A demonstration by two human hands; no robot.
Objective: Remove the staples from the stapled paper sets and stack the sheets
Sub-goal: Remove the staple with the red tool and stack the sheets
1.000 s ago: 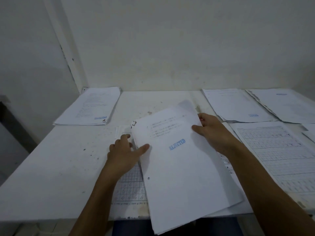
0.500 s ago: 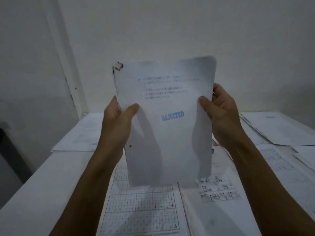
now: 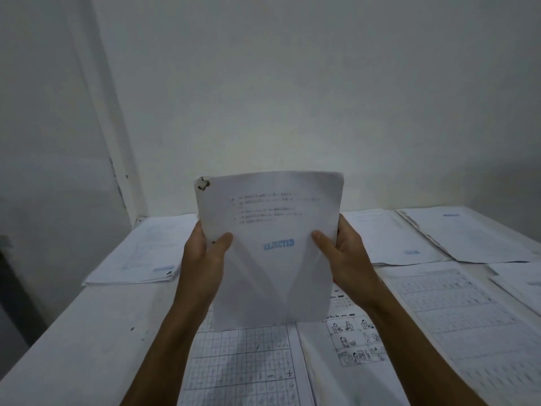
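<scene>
I hold a white paper set (image 3: 272,230) upright above the table, its lower edge near the sheets below. It bears a blue stamp and a few printed lines, and its top left corner (image 3: 203,183) is torn and dark. My left hand (image 3: 205,259) grips its left edge, thumb on the front. My right hand (image 3: 339,256) grips the right edge the same way. I cannot make out a staple.
On the white table (image 3: 87,332) lie a paper stack (image 3: 146,253) at the back left, more stacks (image 3: 389,238) at the back right, and grid sheets (image 3: 243,367) and a comic sheet (image 3: 354,338) under my hands. Walls close the back and left.
One second ago the set lay on the table under both hands. I lifted it upright, and since half a second ago it has come lower in view, toward the table.
</scene>
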